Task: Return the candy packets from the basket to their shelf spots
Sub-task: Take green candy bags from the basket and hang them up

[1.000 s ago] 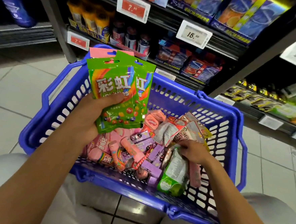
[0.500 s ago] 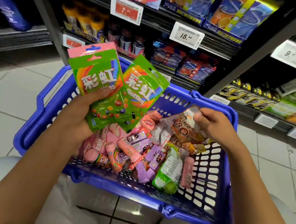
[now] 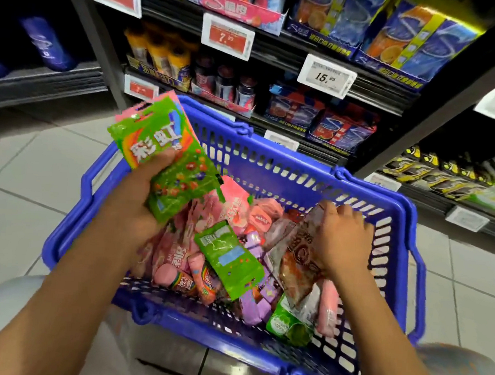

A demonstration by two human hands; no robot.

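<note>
Left hand grips green rainbow-print candy packets raised over blue slotted plastic basket, likely sorted for shelving; right hand, fingers curled, digs at brown foil packet; grip unclear.

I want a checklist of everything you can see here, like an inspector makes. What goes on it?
Surface: pale tiled floor; blue basket sits in front of the person.
Job's things: green packets with a pink one behind, held above the basket; another green packet lies back-up on the pile of pink and purple candy.
Clutter: brown snack bag in the basket.
Hands: left hand grips the green packets; right hand rests on the brown snack bag, grip unclear.
Cables: nothing seen.
Surroundings: dark shelves with price tags, bottles and boxes.
</note>
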